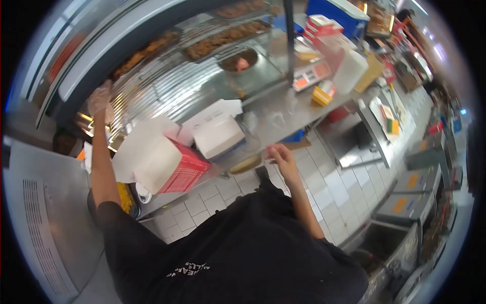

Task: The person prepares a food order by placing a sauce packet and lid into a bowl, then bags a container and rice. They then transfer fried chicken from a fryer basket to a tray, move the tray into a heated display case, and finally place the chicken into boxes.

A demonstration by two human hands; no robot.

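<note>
My left hand (pixel 99 103), in a clear plastic glove, reaches to the left end of a lit food display case (pixel 152 96). Its fingers are blurred against the metal, so I cannot make out whether they hold anything. My right hand (pixel 281 159) hangs in front of the steel counter's edge, fingers loosely bent and nothing plainly held. Between the hands stand a red and white cardboard box (pixel 185 169) with raised flaps and a white carton (pixel 217 137). Trays of browned food (pixel 228 39) and a round pan (pixel 238 60) are inside the case.
A container of yellow food (pixel 126 197) sits by my left forearm. Farther along the steel counter (pixel 304 114) are a yellow box (pixel 323 93), stacked red and white boxes (pixel 320 28) and a blue bin (pixel 336 17). Grey bins (pixel 412 195) line the right side of the tiled floor (pixel 324 190).
</note>
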